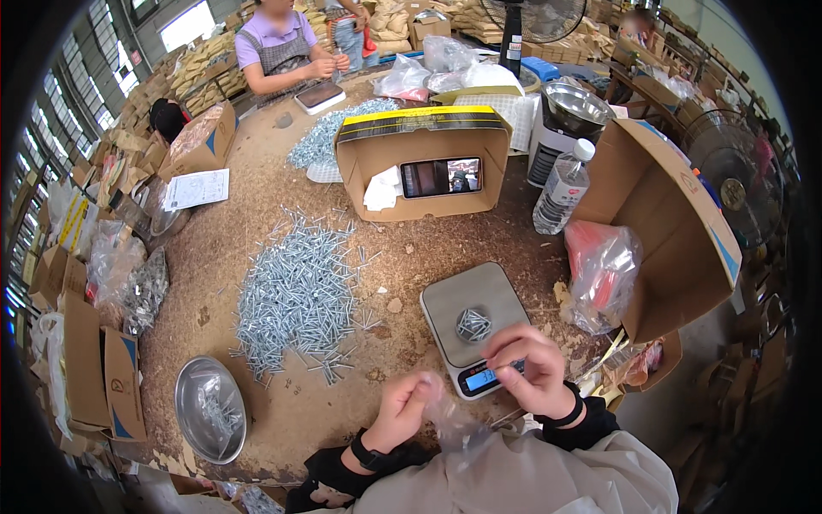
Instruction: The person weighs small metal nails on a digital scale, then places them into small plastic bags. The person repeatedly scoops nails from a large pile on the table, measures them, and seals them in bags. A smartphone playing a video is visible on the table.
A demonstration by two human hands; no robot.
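Note:
My left hand, near the front edge of the table, is pinched on a clear plastic bag that hangs in front of my body. My right hand hovers over the front right of a digital scale, partly covering its lit display. Its fingers are curled and close together; whether they hold anything cannot be made out. A small heap of silver screws sits on the scale's plate. Left of the scale a large pile of loose screws is spread over the table.
A metal bowl with bagged screws stands at front left. Beyond the scale, a cardboard box holds a phone. A water bottle, a bag of red pieces and an open carton stand right. Across the table works another person.

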